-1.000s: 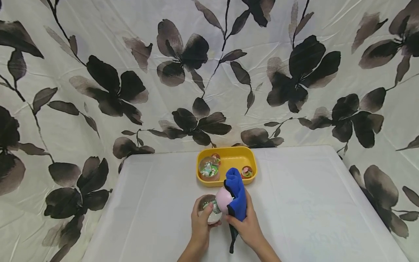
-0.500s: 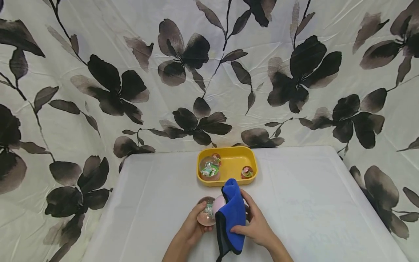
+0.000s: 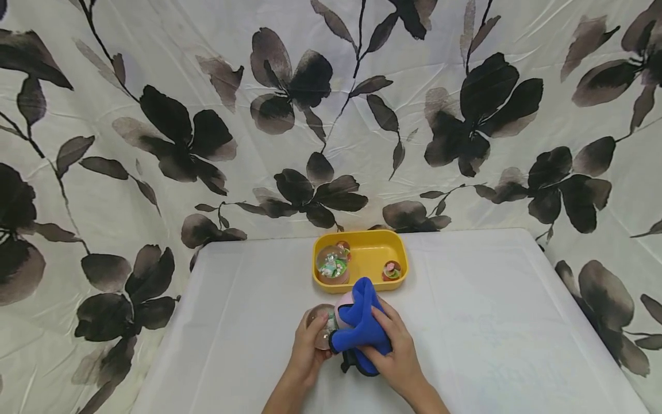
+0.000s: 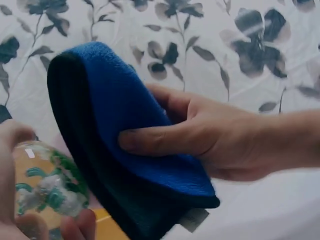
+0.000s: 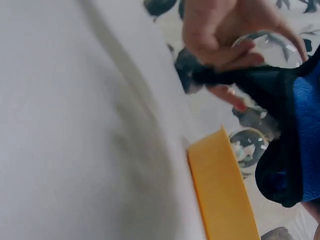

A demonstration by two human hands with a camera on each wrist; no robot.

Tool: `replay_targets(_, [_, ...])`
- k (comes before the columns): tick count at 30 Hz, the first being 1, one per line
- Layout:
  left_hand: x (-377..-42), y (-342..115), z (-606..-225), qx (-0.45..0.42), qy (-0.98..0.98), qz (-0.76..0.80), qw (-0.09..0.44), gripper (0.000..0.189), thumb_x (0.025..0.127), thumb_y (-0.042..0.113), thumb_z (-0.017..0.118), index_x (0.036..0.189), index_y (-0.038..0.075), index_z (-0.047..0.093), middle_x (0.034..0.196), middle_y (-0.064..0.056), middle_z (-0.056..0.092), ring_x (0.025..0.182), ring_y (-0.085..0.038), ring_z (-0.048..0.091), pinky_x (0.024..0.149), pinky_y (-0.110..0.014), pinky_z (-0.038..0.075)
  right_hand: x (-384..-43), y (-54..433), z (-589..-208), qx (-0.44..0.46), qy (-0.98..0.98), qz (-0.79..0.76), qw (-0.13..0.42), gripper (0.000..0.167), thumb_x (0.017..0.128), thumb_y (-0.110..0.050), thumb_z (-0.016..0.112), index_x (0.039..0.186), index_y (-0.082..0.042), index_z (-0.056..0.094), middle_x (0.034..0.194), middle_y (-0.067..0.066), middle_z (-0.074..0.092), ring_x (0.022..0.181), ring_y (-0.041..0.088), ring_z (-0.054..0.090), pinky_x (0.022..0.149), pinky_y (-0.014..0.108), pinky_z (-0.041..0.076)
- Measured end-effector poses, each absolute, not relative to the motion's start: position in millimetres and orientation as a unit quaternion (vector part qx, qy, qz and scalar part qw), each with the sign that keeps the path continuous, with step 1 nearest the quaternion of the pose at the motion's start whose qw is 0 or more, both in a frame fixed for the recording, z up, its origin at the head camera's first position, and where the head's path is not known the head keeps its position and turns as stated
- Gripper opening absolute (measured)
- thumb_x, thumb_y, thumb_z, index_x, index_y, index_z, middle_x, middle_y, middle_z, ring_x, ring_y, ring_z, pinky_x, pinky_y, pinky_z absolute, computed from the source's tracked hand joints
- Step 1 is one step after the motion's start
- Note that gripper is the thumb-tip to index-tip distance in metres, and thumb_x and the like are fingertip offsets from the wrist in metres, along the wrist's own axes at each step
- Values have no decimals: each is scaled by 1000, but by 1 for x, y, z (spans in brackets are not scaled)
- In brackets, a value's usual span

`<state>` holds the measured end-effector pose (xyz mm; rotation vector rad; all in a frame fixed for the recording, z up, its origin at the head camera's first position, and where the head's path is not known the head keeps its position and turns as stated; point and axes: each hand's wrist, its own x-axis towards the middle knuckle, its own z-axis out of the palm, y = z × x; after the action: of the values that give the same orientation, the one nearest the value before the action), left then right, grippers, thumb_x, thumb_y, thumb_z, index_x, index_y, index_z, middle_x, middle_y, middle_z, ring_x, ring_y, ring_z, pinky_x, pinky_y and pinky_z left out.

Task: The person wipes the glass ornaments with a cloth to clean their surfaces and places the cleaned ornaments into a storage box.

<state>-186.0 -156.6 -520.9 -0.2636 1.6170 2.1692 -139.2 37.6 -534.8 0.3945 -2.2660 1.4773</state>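
Note:
My left hand (image 3: 304, 357) grips a clear snow globe (image 3: 322, 312) tipped on its side, its pale pink base (image 3: 343, 301) facing right. Small white and green figures show inside the globe (image 4: 52, 182) in the left wrist view. A folded blue cloth (image 3: 364, 323) with black edging lies against that base and covers most of it. My right hand (image 3: 398, 353) holds the cloth, thumb on the near side and fingers on the far side. In the right wrist view, the cloth's blue face (image 5: 309, 127) fills the right edge, and a dark tapered part hangs off it.
Behind the hands stands a yellow tray (image 3: 380, 286) on the white-covered table (image 3: 491, 322). Inside it are a larger snow globe (image 3: 332, 265) at left, a small globe (image 3: 391, 270) at right and another small one (image 3: 343, 248) behind. A floral curtain (image 3: 383, 144) hangs at the back.
The cloth has gone from upright, to spread downward, to bunched around the pink base. The right hand has shifted with it. The globe stays in the left hand, moved slightly left and up.

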Motion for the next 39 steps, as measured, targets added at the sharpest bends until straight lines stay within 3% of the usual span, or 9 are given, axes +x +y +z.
replay_targets(6, [-188,-160,-519,-54,724,676,130,51,88,34,69,129,11,51,120,-16,52,82,-24,58,43,-26,47,-140,40,-532,151,-851,457,210,76,75,-8,81,143,-20,48,150,9,39,129,35,45,93,54,45])
replay_targets(12, [-191,-161,-516,-4,784,616,82,55,77,32,82,123,19,53,119,-12,54,93,-29,57,48,-34,53,-143,40,-533,141,-860,454,183,80,74,-7,84,142,-27,49,152,2,37,132,32,43,95,54,43])
replay_targets(19, [-198,-171,-513,49,807,580,97,60,73,35,85,122,22,54,117,-12,57,92,-28,59,54,-36,55,-145,42,-532,153,-851,482,140,77,74,-6,83,141,-28,51,151,-1,38,132,31,43,96,54,43])
replay_targets(25, [-207,-182,-508,120,844,513,104,64,67,42,87,121,27,55,117,-3,60,101,-23,57,80,-41,51,-148,46,-529,151,-838,521,60,73,79,-5,80,140,-32,51,150,-6,38,134,26,41,99,51,41])
replay_targets(32, [-211,-190,-501,215,848,467,124,68,60,41,91,118,34,58,111,9,59,96,-15,59,79,-39,53,-153,53,-526,147,-817,553,-69,60,86,-28,75,140,-33,50,148,-2,41,133,29,42,99,56,40])
replay_targets(35, [-213,-192,-505,231,819,501,154,68,60,35,92,119,32,59,112,8,61,100,-16,59,83,-38,52,-157,60,-525,128,-785,593,-127,59,86,-32,74,140,-29,51,144,2,47,128,31,46,97,57,42])
replay_targets(39, [-219,-195,-514,247,755,578,186,67,62,21,91,121,23,59,117,-5,62,106,-24,57,89,-41,48,-160,69,-522,95,-712,670,-188,60,85,-23,76,140,-18,51,134,8,56,121,33,51,96,53,43])
